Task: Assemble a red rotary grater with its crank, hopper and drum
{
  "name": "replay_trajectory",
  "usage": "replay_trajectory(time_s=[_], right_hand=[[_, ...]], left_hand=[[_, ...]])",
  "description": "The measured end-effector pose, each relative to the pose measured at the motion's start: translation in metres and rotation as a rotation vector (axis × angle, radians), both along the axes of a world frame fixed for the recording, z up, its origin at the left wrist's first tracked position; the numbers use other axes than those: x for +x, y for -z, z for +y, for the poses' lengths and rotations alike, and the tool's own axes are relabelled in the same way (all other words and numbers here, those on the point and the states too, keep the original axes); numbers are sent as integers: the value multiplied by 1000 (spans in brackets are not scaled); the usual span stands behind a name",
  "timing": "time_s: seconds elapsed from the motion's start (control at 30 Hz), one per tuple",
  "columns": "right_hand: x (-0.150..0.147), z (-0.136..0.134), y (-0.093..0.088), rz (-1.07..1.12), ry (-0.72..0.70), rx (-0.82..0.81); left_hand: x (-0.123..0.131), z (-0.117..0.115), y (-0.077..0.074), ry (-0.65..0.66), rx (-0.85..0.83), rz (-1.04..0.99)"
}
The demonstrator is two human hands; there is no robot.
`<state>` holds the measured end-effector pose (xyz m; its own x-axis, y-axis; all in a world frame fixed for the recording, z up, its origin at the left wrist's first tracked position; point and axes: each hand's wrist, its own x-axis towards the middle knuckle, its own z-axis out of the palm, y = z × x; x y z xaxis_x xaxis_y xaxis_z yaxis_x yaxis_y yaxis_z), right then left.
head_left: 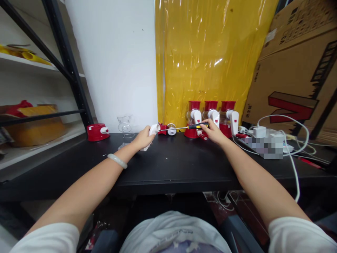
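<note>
My left hand (143, 138) is closed around a white plastic crank handle (153, 130), its round end facing right. In my right hand (212, 133) is a screwdriver (194, 126) with a black and yellow grip, held level. Its metal shaft points left, the tip at or close to the round end of the crank handle; whether it touches I cannot tell. Behind the shaft lie a small red part (163, 128) and a round white part (172, 130). Three red and white rotary graters (194, 116) with cranks stand behind my right hand.
On the black table (168, 161), a red base (98, 132) sits at left beside a clear plastic housing (126, 126). White chargers and cables (259, 132) clutter the right side. A large cardboard box (297, 80) leans there, and a shelf rack (70, 66) stands left.
</note>
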<state>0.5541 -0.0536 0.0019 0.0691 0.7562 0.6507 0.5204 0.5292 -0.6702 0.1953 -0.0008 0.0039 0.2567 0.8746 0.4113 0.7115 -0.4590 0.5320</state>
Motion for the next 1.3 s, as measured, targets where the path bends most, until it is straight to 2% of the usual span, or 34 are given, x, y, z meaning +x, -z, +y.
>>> replay_trajectory(time_s=[0.3,0.53,0.63,0.8,1.0,1.3], right_hand=[[-3,-3,-2,18,-14,-57],[-4,-7,-3,-36,53,-41],[-4,-5,-3,10,23,-15],[-2,-1,-1,117,-116,-24],[-4,-6,0,-1,-102,-72],[-4,-5,-2,-18,-92,-41]], left_hand=[[0,-1,-1,-2,0,-8],[1,-3,-1,7,-7,-18],[1,-2,-1,8,8,-7],[0,0,0,4,11,-7],[-2,2,0,-21,13,-3],[-2,1,-1,-26,-11,-21]])
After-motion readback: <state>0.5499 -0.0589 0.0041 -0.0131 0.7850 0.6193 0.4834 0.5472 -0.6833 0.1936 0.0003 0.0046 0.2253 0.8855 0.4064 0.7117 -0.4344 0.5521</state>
